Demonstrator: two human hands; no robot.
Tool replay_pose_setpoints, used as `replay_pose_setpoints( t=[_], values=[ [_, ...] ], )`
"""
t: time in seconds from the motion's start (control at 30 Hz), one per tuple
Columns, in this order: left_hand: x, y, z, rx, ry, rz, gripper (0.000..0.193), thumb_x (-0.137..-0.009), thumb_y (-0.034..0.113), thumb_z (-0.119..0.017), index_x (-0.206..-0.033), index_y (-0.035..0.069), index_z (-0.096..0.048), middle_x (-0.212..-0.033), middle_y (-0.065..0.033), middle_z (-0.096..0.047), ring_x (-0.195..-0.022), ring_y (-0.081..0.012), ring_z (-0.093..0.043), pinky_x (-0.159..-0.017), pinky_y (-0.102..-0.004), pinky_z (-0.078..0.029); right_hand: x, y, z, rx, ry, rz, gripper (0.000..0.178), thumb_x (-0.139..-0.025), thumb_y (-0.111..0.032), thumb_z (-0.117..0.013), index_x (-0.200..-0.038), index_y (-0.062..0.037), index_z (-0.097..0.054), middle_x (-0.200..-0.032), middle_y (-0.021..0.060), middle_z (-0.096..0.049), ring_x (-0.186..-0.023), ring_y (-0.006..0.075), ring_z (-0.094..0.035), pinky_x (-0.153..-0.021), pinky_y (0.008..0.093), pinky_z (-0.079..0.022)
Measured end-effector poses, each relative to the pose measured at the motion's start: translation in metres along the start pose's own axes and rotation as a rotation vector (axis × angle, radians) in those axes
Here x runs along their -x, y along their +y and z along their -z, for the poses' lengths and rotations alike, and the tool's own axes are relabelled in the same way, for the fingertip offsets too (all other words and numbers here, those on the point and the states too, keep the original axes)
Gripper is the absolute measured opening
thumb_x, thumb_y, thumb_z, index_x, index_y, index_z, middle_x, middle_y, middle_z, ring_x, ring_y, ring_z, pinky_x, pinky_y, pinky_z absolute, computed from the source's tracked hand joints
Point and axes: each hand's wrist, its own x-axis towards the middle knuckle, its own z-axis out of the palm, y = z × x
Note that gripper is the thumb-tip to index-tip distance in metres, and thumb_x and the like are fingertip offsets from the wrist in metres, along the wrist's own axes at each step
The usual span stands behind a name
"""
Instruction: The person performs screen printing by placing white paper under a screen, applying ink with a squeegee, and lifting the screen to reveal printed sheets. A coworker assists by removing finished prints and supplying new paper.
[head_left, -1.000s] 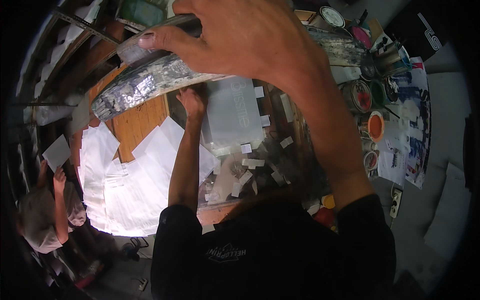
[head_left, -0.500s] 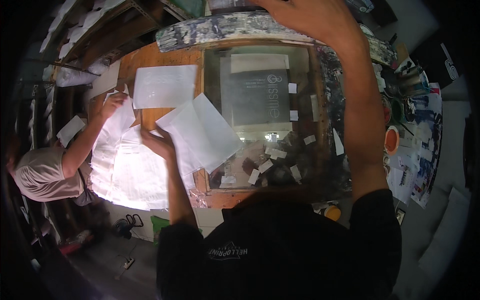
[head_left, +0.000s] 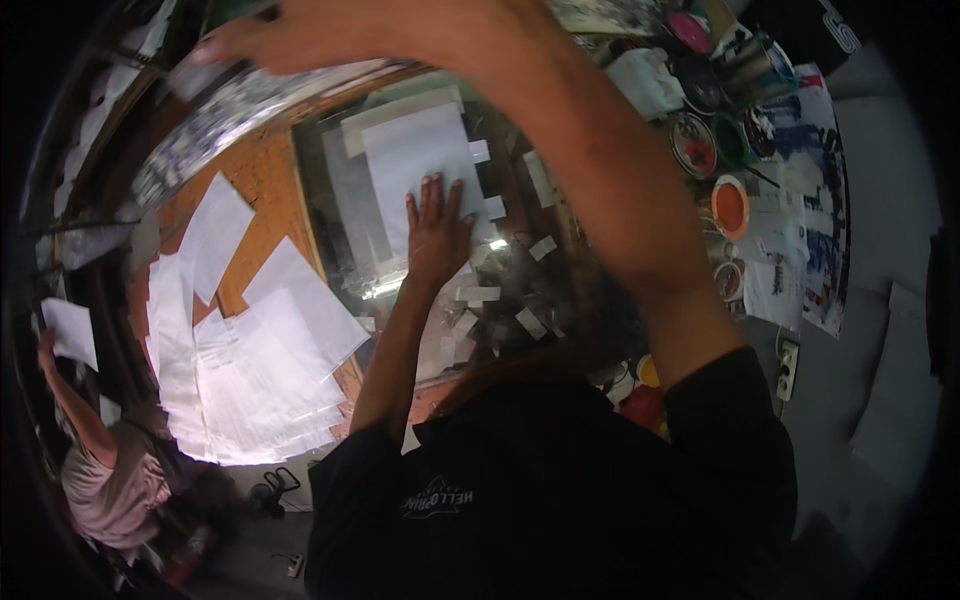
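White paper sheet (head_left: 415, 165) lies flat on the glass bed (head_left: 340, 215), near its far edge. Left hand (head_left: 437, 232) splayed, pressing it. Right hand (head_left: 330, 35) grips the raised frame (head_left: 215, 115). Paper's light, floppy: lift by an edge.

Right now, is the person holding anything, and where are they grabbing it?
The right hand grips the paint-spattered frame by its top edge, fingers curled over it. The left hand holds nothing; it lies flat on the white sheet.
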Motion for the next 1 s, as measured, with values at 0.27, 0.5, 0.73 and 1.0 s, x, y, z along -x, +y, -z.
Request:
replay_pose_setpoints(
  t=[0.27, 0.5, 0.73, 1.0],
  values=[
    [0.048, 0.029, -0.002, -0.247, 0.030, 0.224, 0.056, -0.101, 0.029, -0.056, -0.149, 0.002, -0.047, -0.164, -0.0257, -0.028, -0.157, -0.0441, -0.011, -0.115, -0.0766, 0.001, 0.015, 0.011, -0.025, 0.343, 0.500, 0.124, 0.025, -0.100, -0.014, -0.057, -0.085, 0.0035, -0.068, -0.057, 0.0041, -0.050, -0.044, 0.0091, -0.038, -0.036, 0.0235, -0.037],
    [0.059, 0.031, 0.005, -0.164, 0.035, 0.195, 0.052, -0.102, 0.027, -0.055, -0.148, 0.003, -0.049, -0.164, -0.0241, -0.030, -0.158, -0.0422, -0.011, -0.115, -0.0764, 0.004, -0.004, 0.016, -0.012, 0.070, 0.107, 0.056, 0.019, -0.096, -0.010, -0.057, -0.094, 0.0058, -0.068, -0.061, 0.0081, -0.056, -0.047, 0.0114, -0.046, -0.037, 0.0227, -0.035],
    [0.061, 0.079, 0.111, 0.645, 0.353, 0.321, 0.046, -0.103, 0.019, -0.059, -0.145, 0.000, -0.053, -0.152, -0.0212, -0.051, -0.144, -0.0309, -0.046, -0.124, -0.0537, -0.019, 0.053, 0.022, -0.100, 0.438, 0.459, 0.131, 0.031, -0.090, -0.044, -0.070, -0.094, -0.0141, -0.080, -0.075, 0.0099, -0.070, -0.070, 0.0259, -0.071, -0.062, 0.0401, -0.056],
    [0.136, 0.064, 0.101, 1.937, 0.391, 1.175, 0.053, -0.102, 0.038, -0.061, -0.143, 0.012, -0.041, -0.139, -0.0136, -0.043, -0.135, -0.0301, -0.045, -0.114, -0.0632, -0.032, 0.160, 0.086, -0.283, 0.516, 0.176, -0.073, 0.054, -0.086, -0.020, -0.071, -0.137, -0.0060, -0.059, -0.097, 0.0113, -0.062, -0.099, 0.0286, -0.058, -0.092, 0.0475, -0.038]
  ],
)
